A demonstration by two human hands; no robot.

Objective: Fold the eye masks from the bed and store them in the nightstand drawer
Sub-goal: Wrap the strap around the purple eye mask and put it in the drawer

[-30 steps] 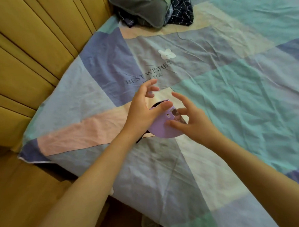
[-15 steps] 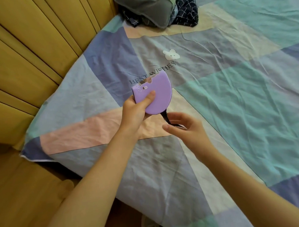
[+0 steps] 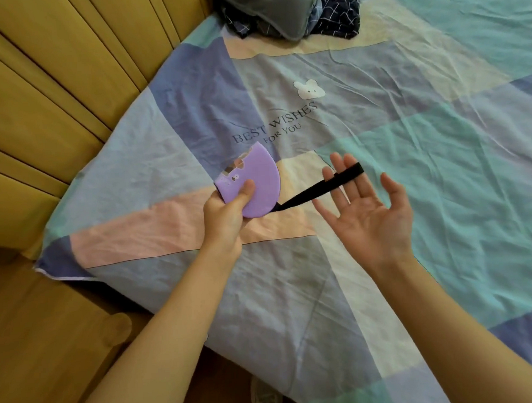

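Pinched between thumb and fingers of the left hand [image 3: 225,216], the folded purple eye mask [image 3: 253,185] is held above the patchwork bedsheet [image 3: 425,170], its black strap [image 3: 322,186] stretched across 2 fingertips of the open, palm-up right hand [image 3: 367,215].

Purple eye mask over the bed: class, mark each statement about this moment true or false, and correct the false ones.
1. The left hand grips the folded purple eye mask. True.
2. The black strap hangs loose onto the bedsheet. False: it stretches across the fingers of the right hand.
3. The right hand is a closed fist. False: its palm is open, fingers spread.
4. The sheet reads "BEST WISHES FOR YOU". True.
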